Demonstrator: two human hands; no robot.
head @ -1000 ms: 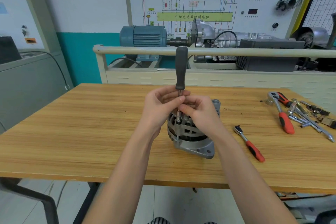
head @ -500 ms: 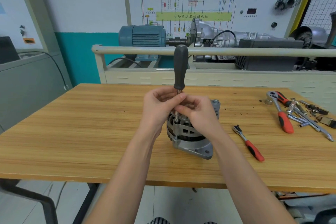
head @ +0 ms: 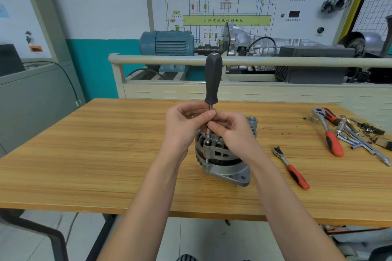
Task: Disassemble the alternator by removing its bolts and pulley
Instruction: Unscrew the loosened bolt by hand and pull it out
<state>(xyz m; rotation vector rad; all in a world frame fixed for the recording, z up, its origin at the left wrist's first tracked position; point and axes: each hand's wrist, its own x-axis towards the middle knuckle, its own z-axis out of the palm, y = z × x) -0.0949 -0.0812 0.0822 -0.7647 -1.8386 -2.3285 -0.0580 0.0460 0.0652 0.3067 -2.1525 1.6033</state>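
The alternator (head: 222, 154) stands near the middle of the worktop (head: 84, 154). The nut driver (head: 212, 82) stands upright on a bolt (head: 208, 140), handle up; the left hand (head: 182, 127) and right hand (head: 231, 131) both pinch its shaft.

The left hand (head: 184, 127) and the right hand (head: 231, 131) covered the thin metal bar of the black-handled driver (head: 213, 80), so most of it was hidden. They also hid the top of the alternator (head: 222, 159). The bolt (head: 208, 140) under the driver's tip was too small to see well. The pile of tools (head: 360, 133) ran off the right edge.
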